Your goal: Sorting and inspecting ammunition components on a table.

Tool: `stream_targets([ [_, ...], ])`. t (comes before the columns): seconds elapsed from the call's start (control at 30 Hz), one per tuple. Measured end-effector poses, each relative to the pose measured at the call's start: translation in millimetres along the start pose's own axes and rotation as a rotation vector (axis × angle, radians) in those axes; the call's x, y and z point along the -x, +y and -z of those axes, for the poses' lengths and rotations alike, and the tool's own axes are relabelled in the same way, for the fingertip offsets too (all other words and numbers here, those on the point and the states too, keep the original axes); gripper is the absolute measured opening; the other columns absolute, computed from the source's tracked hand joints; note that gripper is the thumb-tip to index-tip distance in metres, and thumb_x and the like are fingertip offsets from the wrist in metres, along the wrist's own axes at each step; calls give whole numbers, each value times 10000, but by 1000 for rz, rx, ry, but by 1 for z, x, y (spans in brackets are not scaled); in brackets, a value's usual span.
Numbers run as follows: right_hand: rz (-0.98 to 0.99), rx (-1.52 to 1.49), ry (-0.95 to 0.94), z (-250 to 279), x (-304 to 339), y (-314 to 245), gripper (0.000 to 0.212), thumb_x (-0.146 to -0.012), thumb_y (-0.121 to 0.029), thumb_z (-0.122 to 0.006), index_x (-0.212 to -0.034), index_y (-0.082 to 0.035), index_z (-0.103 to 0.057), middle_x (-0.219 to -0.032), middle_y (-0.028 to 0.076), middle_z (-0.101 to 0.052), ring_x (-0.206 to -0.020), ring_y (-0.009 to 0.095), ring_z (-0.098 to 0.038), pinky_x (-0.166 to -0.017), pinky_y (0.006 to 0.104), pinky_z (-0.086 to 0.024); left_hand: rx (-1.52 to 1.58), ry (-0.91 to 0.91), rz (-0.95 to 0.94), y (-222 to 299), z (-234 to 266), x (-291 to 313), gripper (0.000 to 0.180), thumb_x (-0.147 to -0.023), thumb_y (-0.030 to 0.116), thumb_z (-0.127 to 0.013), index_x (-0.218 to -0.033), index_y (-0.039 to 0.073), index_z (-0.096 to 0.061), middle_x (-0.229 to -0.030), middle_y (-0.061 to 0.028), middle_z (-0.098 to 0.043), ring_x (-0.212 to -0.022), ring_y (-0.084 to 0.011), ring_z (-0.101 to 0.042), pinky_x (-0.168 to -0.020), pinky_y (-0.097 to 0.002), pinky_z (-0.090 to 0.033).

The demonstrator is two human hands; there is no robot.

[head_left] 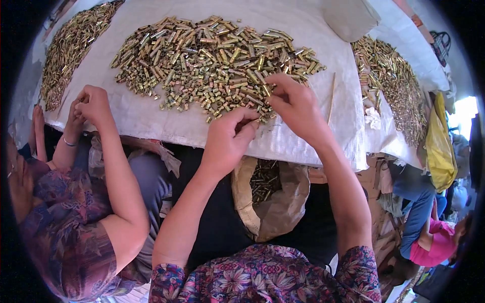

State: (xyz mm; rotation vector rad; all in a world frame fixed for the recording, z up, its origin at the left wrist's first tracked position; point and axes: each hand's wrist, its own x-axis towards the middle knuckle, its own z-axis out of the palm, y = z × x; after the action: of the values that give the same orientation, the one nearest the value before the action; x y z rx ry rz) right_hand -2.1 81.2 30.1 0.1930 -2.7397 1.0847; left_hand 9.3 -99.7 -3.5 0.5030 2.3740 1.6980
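A heap of gold-coloured metal sleeves [202, 48], long slotted tubes with short nut-like pieces [187, 93] at the near side, lies on a white woven sheet. My right hand [298, 103] is at the heap's near right edge, thumb and fingers closed on one long metal sleeve [264, 88]. Just left of it and nearer, my left hand [230, 139] pinches thumb and forefinger together by the short pieces; what they hold is too small to make out. Below the table edge, an open sack [246, 202] with many dark, slim metal pieces [265, 179] inside stands between my legs.
The white sheet [166, 121] covers the table. More sleeve heaps lie at far left [76, 50] and right [391, 76]. A thin stick [332, 98] is right of my hand. A co-worker's hands [93, 103] work at my left; a pale container [351, 20] stands at the back.
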Motion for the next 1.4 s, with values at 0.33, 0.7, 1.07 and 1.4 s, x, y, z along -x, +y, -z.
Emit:
stream_targets([
  [0.33,-503,-1086,5,1,82,-5,104,-929,-83,-587,-1009,-17,-580,-831,45,-622,-733,134,-625,-693,266,-507,724,-229,186,3,0,18,102,-933,71,-585,-1016,15,-566,-857,-45,-643,-734,-90,-618,-670,-228,-513],
  [0.7,-539,-1286,90,-13,99,-3,75,-962,-105,-540,-947,-32,-539,-823,72,-629,-719,156,-639,-704,292,-537,815,-291,186,9,0,23,86,-939,101,-597,-977,26,-582,-837,-46,-647,-712,-95,-617,-661,-230,-516],
  [1.07,-589,-1444,59,-16,113,-10,86,-882,-65,-599,-919,-44,-525,-800,51,-569,-702,170,-590,-693,306,-509,822,-398,180,-2,-3,30,130,-912,147,-660,-910,56,-567,-776,-17,-634,-641,-48,-583,-580,-193,-488],
  [1.4,-575,-1531,-64,4,128,-18,119,-936,-143,-596,-945,-43,-531,-816,98,-627,-667,168,-618,-657,317,-517,690,-506,140,10,-6,32,141,-903,148,-671,-956,55,-578,-780,13,-607,-681,-29,-545,-602,-191,-443],
])
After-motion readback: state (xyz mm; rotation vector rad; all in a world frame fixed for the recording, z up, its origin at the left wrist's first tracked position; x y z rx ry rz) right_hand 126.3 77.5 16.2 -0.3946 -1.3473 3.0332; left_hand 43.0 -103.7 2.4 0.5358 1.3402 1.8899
